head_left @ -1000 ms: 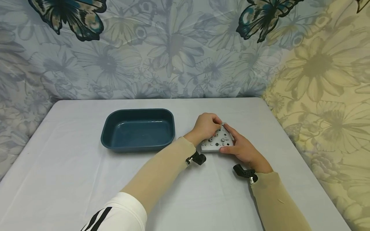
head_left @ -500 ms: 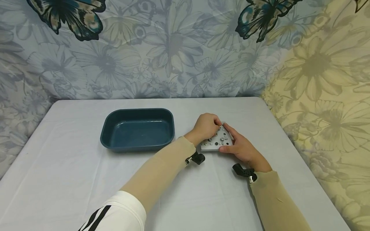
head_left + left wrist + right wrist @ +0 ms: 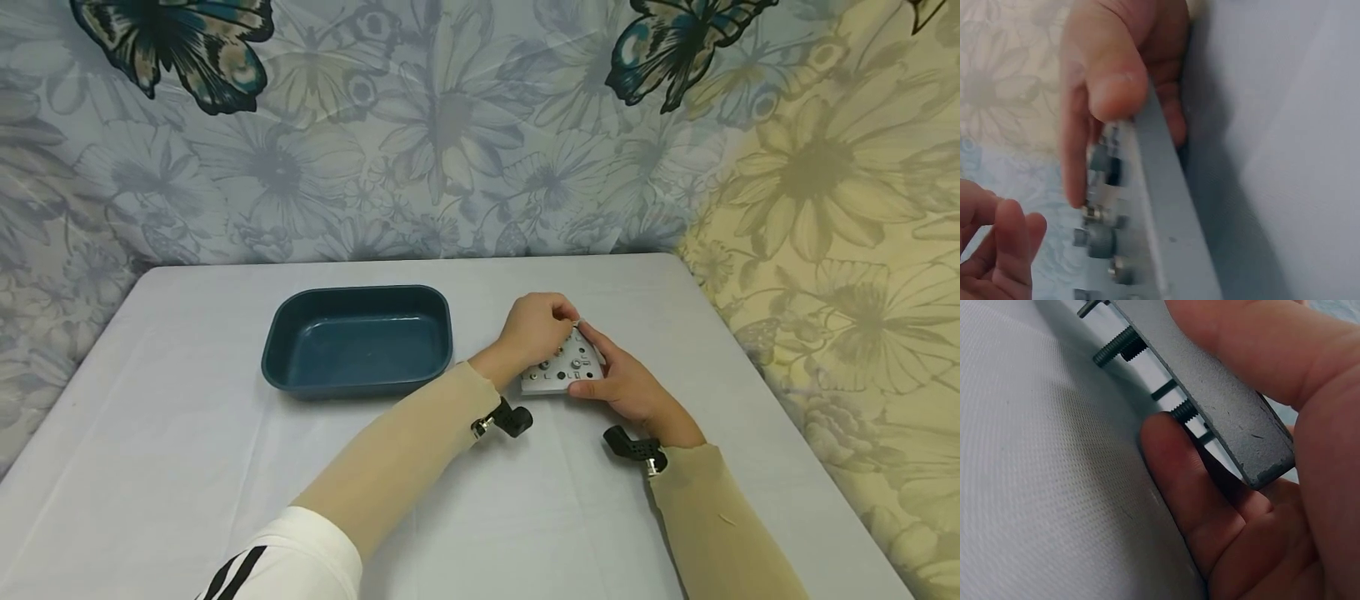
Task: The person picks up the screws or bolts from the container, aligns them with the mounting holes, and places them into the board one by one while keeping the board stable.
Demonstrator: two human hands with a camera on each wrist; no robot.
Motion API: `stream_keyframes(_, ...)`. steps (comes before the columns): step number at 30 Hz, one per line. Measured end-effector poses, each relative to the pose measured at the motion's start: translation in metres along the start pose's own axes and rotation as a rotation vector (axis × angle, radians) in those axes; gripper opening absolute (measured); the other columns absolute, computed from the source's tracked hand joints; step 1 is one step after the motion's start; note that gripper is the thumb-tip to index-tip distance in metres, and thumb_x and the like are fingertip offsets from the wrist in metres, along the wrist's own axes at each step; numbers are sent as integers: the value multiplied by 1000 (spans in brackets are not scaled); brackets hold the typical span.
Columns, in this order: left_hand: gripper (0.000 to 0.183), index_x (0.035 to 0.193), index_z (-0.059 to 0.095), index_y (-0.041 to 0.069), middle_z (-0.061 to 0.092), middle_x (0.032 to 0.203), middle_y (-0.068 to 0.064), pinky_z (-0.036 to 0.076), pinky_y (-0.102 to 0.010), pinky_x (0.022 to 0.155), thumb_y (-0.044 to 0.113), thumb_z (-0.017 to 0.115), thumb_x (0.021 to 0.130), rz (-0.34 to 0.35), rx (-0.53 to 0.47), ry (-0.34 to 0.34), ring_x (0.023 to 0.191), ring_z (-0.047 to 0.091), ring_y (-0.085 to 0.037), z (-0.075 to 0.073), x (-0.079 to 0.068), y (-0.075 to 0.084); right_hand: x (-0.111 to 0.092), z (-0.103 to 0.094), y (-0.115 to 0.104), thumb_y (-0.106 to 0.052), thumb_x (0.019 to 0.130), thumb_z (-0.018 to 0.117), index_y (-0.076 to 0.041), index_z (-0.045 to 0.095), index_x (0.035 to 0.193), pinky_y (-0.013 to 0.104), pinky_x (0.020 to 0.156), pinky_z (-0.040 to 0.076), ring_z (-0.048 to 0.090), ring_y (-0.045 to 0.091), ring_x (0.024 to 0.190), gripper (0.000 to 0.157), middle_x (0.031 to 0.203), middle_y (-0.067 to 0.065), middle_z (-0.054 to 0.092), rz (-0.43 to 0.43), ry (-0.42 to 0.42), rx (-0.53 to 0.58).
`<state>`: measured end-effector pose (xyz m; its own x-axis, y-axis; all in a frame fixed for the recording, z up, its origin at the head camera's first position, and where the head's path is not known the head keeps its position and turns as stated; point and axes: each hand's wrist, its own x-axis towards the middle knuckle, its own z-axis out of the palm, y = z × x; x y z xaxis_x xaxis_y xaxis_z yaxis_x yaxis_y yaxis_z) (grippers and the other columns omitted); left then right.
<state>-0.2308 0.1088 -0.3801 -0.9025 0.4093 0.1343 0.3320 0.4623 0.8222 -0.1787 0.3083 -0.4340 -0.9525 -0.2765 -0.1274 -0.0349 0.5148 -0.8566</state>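
In the head view, a grey triangular metal block [image 3: 551, 381] with screws and holes sits right of centre on the table. My right hand [image 3: 633, 383] grips its right side, thumb on the near edge and fingers along the far side. In the right wrist view, a finger [image 3: 1175, 465] reaches under the block's rim, beside threaded screw ends [image 3: 1116, 347]. My left hand [image 3: 528, 333] is over the block's far tip, fingers curled. The left wrist view shows those fingertips [image 3: 1013, 234] bunched together beside several screw heads [image 3: 1102, 240]; anything between them is hidden.
A dark teal rectangular dish [image 3: 356, 387] stands left of my left forearm. White cloth covers the table [image 3: 187, 467], whose far edge meets a floral fabric backdrop [image 3: 450, 167]. A black wrist camera [image 3: 633, 446] sits on my right wrist.
My left wrist and forearm have shifted slightly left and turned a little, while the left fingers stay at the block's far tip. The right hand and block keep their place.
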Motion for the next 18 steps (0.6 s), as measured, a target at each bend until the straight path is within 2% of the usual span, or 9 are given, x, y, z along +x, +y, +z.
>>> stream_keyframes(2,15,105,75,13,68,96,7,47,-21,72,14,61,99,12,13,3,83,59,-7,-4,-4,5,1,0,0,-29,82,85,-25,14,161,25,86,47,61,24,106,107,148,11,45,3,1,-2)
stream_keyframes(4,20,113,73,13,68,108,4,48,-23,82,16,58,100,25,82,-26,97,60,-9,-10,-9,11,1,0,1,-30,81,85,-25,14,162,25,87,47,60,24,106,108,148,11,44,7,2,-7)
stream_keyframes(6,27,123,70,14,64,122,0,47,-27,92,21,56,101,42,191,-66,111,59,-13,-17,-16,16,1,0,2,-30,82,85,-24,14,162,26,86,48,60,25,106,107,148,12,44,10,4,-17)
stream_keyframes(8,34,133,64,16,57,135,-3,44,-31,100,27,54,103,60,343,-101,124,53,-17,-25,-25,20,0,0,3,-32,81,85,-25,14,162,26,86,48,59,24,108,107,149,12,43,16,6,-26)
stream_keyframes(11,45,144,55,18,45,149,-7,38,-37,109,38,51,104,66,536,-113,136,42,-23,-37,-38,21,-1,1,5,-34,80,85,-26,15,162,24,88,45,57,23,110,108,152,11,39,19,17,-46)
stream_keyframes(14,55,150,48,19,36,155,-11,32,-43,112,49,48,103,29,641,-95,143,30,-28,-53,-49,17,-1,3,7,-33,79,87,-26,15,162,20,89,43,55,23,112,109,155,11,36,15,20,-21)
stream_keyframes(16,61,152,44,19,31,158,-13,28,-48,114,54,45,103,-13,665,-82,146,24,-32,-64,-56,13,-2,4,8,-31,78,87,-26,15,162,18,89,42,55,23,113,110,156,10,35,16,23,2)
stream_keyframes(18,66,154,40,19,24,161,-15,24,-51,115,58,43,102,-62,675,-79,148,16,-35,-75,-63,8,-3,4,10,-31,78,88,-26,14,162,22,92,42,55,24,114,111,157,10,33,17,21,15)
